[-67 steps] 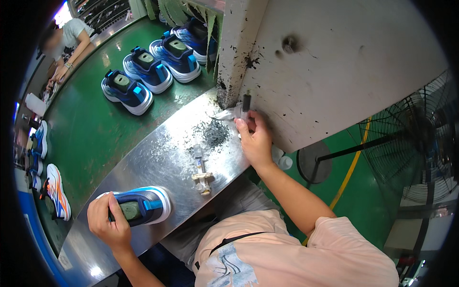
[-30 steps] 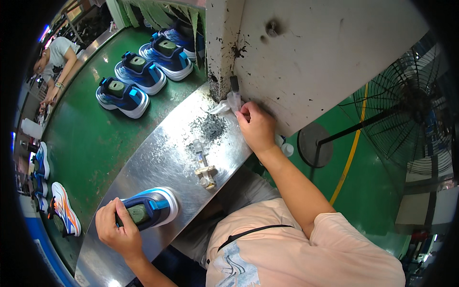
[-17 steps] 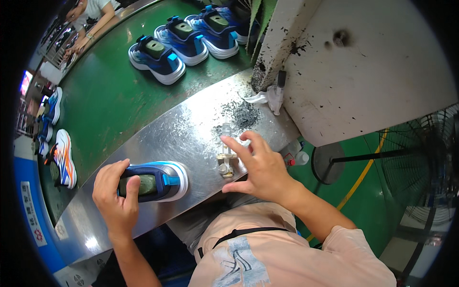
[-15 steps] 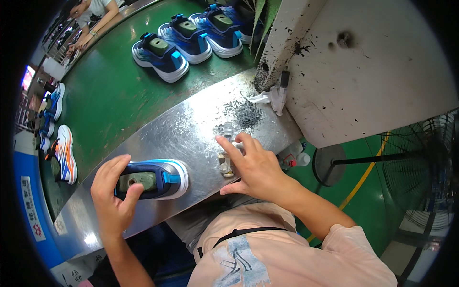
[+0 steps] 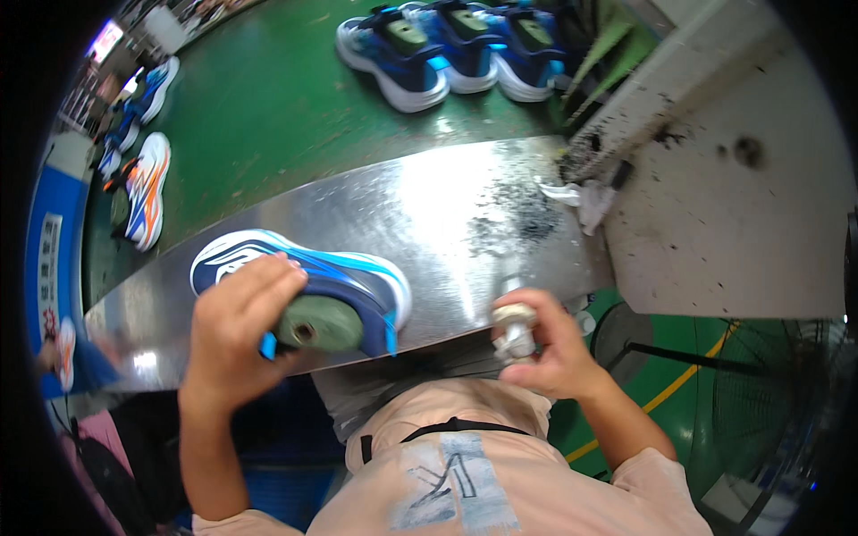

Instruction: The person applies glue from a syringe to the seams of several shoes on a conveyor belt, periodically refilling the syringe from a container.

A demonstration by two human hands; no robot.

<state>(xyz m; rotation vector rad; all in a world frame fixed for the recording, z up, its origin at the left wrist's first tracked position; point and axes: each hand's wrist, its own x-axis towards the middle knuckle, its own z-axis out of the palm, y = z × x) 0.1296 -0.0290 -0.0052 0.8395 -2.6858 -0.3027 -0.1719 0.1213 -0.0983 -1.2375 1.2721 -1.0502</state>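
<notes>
A blue and white sneaker (image 5: pixel 380 277) with a dark blue collar leans over at the metal ledge, its white and blue side turned up. A green shoe last (image 5: pixel 322 326) fills its opening. My left hand (image 5: pixel 237 330) is closed round the collar and the near side of the shoe. To the right, at the ledge's front edge, my right hand (image 5: pixel 559 353) pinches a small clear and whitish piece with a cream rounded top (image 5: pixel 514 317). Blur hides its exact kind. Just behind those fingers a clear bottle neck (image 5: pixel 512 284) shows faintly.
Several similar blue sneakers (image 5: pixel 411 67) stand on the green belt (image 5: pixel 259 116) at the back. An orange and white sneaker (image 5: pixel 147 192) lies at left. A white panel (image 5: pixel 733 205) rises at right, near a black-handled tool (image 5: pixel 617 179) and a floor fan (image 5: pixel 769 366).
My left hand has tilted the sneaker so its side faces up. My right hand has gone from open to closed on the small clear and whitish piece. The whole view has shifted.
</notes>
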